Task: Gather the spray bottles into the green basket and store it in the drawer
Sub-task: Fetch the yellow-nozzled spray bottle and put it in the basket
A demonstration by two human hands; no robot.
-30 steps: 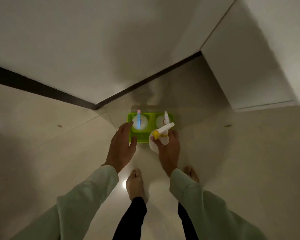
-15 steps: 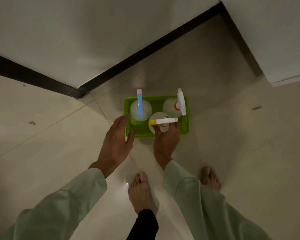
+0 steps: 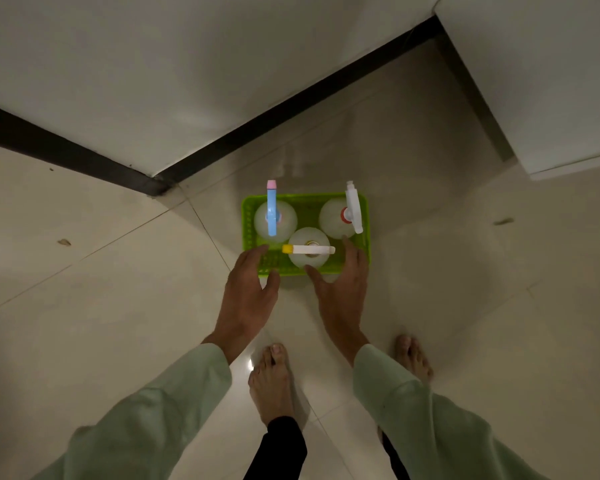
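Observation:
The green basket [image 3: 367, 237] stands on the tiled floor near a wall corner. Three white spray bottles stand upright in it: one with a blue and pink nozzle [image 3: 272, 211] at the back left, one with a white and red nozzle [image 3: 352, 213] at the back right, one with a yellow-tipped nozzle [image 3: 309, 250] at the front middle. My left hand [image 3: 250, 292] hovers open at the basket's front left corner. My right hand [image 3: 343, 289] is open just in front of the yellow-tipped bottle, fingers apart, holding nothing.
A white wall with a dark baseboard [image 3: 291, 109] runs behind the basket. A white cabinet [image 3: 551, 98] juts out at the upper right. My bare feet [image 3: 272, 382] stand on the glossy floor just behind the hands.
My right hand set the yellow-tipped bottle into the basket and let go of it. The camera came closer to the basket, and both hands now spread at its front edge.

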